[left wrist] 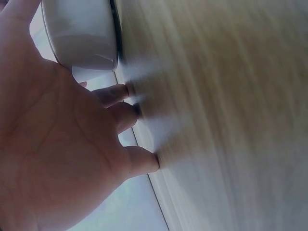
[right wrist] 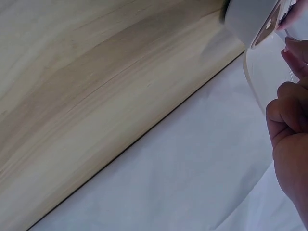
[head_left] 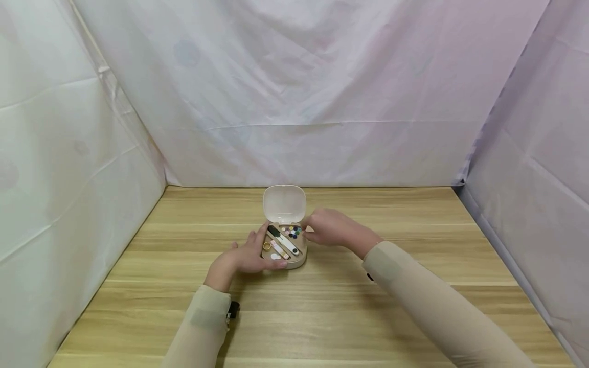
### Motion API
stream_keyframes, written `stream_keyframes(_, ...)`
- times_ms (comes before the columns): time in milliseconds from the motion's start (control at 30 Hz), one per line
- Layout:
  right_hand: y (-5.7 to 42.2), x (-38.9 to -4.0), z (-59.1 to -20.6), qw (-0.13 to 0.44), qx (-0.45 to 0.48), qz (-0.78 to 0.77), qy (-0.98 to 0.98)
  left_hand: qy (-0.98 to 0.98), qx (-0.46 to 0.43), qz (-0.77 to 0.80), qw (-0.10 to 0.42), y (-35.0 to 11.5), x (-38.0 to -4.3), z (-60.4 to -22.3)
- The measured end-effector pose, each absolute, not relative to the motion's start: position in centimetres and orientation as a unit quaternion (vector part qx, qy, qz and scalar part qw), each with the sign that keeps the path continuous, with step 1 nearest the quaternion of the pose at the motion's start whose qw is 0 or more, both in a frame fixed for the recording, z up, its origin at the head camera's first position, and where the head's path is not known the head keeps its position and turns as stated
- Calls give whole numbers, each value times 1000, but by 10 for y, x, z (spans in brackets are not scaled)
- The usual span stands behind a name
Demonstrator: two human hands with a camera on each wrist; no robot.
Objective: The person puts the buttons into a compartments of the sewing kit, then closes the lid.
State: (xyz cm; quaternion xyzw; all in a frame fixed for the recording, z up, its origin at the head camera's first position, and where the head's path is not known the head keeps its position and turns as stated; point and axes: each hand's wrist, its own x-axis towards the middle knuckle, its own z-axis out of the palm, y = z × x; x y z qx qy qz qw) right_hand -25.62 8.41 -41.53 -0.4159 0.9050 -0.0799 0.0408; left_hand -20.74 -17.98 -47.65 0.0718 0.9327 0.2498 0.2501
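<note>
A small sewing box (head_left: 296,262) stands on the table, its white lid (head_left: 284,203) raised at the back. Inside lie a white tool with a dark end (head_left: 284,240), a gold ring (head_left: 267,246), a pale patterned strip (head_left: 279,250), white discs (head_left: 275,256) and several small coloured round pieces (head_left: 291,232). My left hand (head_left: 250,255) rests along the box's left side, thumb at the front edge, other fingers spread, some fingertips on the table. At the right edge by the coloured pieces, my right hand (head_left: 329,226) has its fingers curled; I cannot tell whether they pinch anything.
The wood-grain table (head_left: 391,317) runs back to a white cloth wall (head_left: 294,102). More cloth hangs at the left (head_left: 55,168) and right (head_left: 543,128). Dark wrist straps (head_left: 233,309) sit at the sleeves.
</note>
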Motion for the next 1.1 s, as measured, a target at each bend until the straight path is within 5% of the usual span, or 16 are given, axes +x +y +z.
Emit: stream_keyframes(1100,64,-266,-434,71,-415,-80,903,932,70,251,251,-176,-203,-468)
